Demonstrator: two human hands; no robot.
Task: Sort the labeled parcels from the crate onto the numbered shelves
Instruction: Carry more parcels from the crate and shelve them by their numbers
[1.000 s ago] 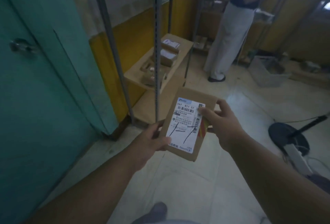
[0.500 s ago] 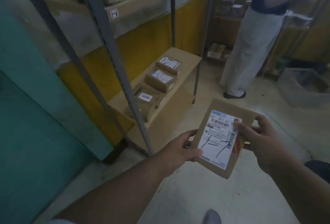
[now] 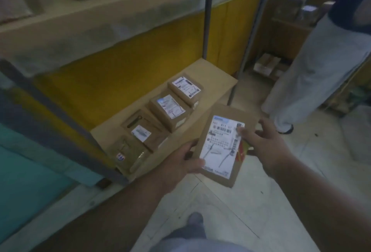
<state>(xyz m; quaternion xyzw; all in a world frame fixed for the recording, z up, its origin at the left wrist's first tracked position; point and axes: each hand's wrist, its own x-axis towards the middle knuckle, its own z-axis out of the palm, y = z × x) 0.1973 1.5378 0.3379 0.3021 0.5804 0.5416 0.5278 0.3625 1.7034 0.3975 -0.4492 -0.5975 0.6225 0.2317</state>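
Yellow wall panel behind a metal-framed rack, filling the left and centre of the frame. Lower shelf of pale board at centre, carrying a diagonal row of four brown parcels, labels up, running from centre toward lower left. Second person's pale trousers at upper right, well apart from the shelf.

Held parcel, flat brown cardboard with a white label marked in pen, right of centre, above the floor just beside the shelf's front edge and not yet on it. Left hand gripping its lower left edge, thumb across the corner. Right hand clamped on the upper right edge, thumb on the label.

Risks, as a judgement: dim, blurred label and no shelf number legible here, so easy to misplace; little free board beside the row, so sliding in could nudge a neighbour or leave this one overhanging the edge.
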